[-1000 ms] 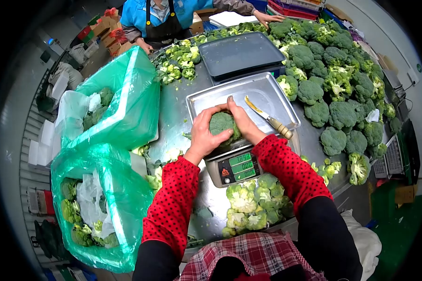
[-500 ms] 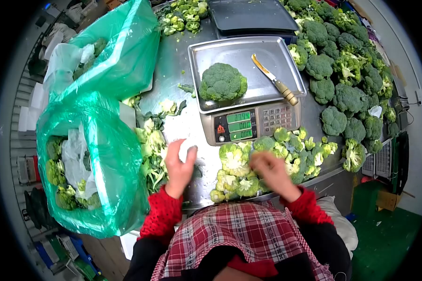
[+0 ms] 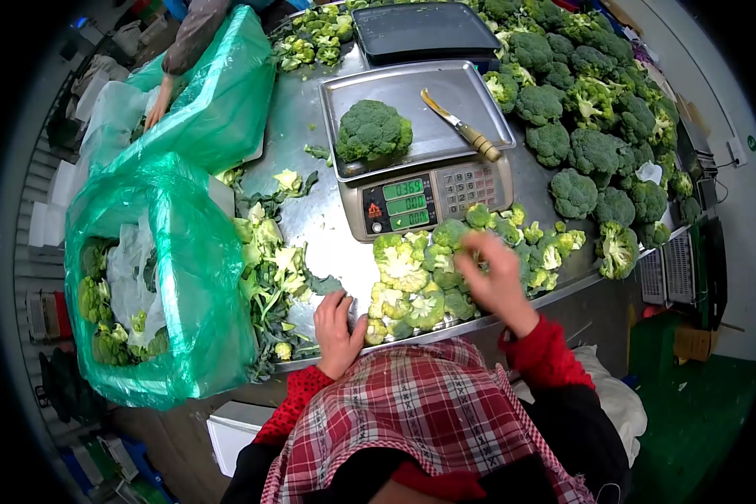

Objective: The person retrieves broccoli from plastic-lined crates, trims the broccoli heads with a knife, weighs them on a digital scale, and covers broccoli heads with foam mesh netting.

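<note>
My left hand [image 3: 338, 336] rests at the table's front edge, fingers stretched forward and thumb apart, with nothing visible in it. Beside it lie broccoli leaves and stem trimmings [image 3: 269, 269]. Over a heap of cut broccoli florets [image 3: 412, 286] hovers my right hand [image 3: 497, 279], its fingers bent and a gap showing between thumb and forefinger; it holds nothing I can see. Beyond the florets stands a digital scale [image 3: 470, 186] with lit green displays. Its metal tray bears a broccoli head [image 3: 373, 131] and a knife [image 3: 464, 126] with a curved blade.
Two green plastic-lined containers [image 3: 214, 277] stand at the left, the nearer holding broccoli. Another person's hand [image 3: 160, 102] reaches into the farther one. Many broccoli heads [image 3: 601, 151] are piled at the right. A second scale [image 3: 424, 32] stands behind.
My left hand has lowered to the table edge. My right hand has lifted slightly and its fingers have parted. Another person's arm has come in at the upper left. The scale's top display reading has changed.
</note>
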`<state>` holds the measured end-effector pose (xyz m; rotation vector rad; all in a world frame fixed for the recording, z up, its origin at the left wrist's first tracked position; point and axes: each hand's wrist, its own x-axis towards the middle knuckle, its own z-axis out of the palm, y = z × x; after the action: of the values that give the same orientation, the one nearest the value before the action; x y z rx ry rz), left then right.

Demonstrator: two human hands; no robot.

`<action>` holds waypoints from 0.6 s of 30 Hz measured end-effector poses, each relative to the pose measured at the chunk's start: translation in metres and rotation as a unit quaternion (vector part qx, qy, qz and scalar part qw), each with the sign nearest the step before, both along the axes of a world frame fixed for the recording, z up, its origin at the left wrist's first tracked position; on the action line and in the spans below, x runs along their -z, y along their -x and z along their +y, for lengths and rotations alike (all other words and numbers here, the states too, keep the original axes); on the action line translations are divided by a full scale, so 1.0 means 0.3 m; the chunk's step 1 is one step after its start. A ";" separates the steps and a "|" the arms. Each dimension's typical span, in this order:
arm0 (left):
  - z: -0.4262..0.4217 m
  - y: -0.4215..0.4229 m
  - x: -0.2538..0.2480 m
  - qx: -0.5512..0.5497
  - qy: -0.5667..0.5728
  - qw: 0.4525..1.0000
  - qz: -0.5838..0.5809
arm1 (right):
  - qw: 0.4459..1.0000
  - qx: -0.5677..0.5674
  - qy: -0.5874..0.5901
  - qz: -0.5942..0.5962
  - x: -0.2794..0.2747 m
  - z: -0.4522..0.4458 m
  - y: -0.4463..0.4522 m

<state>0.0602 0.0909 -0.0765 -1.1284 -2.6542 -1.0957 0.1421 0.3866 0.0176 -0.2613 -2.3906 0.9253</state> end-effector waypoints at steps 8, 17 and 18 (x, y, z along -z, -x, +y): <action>0.015 -0.036 -0.018 -0.008 0.056 0.998 0.038 | 0.923 0.171 -0.329 -0.104 0.073 0.418 0.402; 0.028 -0.037 -0.008 -0.060 0.107 0.992 0.031 | 0.991 -0.069 -0.069 0.096 0.051 -0.144 0.205; 0.027 -0.042 -0.003 -0.058 0.111 0.991 0.038 | 0.987 -0.109 -0.081 0.080 0.093 -0.210 0.231</action>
<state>0.0729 0.0991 -0.0757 -1.0090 -2.7931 -0.7373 0.0728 0.3235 -0.0102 0.1347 -2.3583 0.8073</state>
